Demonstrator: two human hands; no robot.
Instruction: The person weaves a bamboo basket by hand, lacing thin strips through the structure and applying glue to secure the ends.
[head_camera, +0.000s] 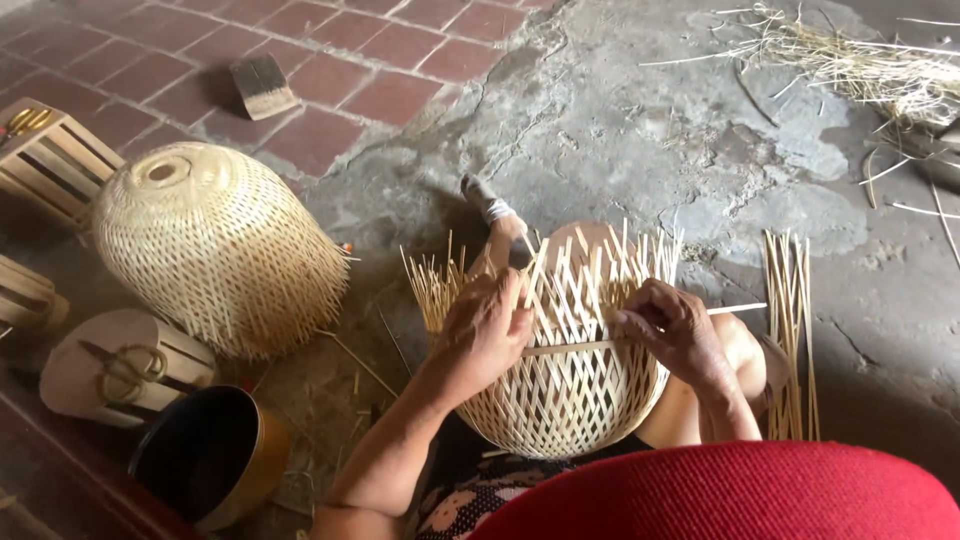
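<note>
A half-woven pale bamboo basket (565, 395) rests on my lap, its loose upright strips fanning out at the top. My left hand (485, 330) presses against the basket's left side, fingers on the strips. My right hand (672, 328) grips the right side and pinches a thin horizontal bamboo strip (735, 309) that runs across the weave and sticks out to the right. A knife (497, 215) with a white-wrapped handle lies just beyond the basket.
A finished woven basket (215, 245) lies on its side at left. A bundle of bamboo strips (790, 330) lies right of my knee. A wooden form with scissors (120, 368), a dark bowl (205, 455), a wooden crate (45, 155), a brush (262, 85) and straw (860, 65) surround me.
</note>
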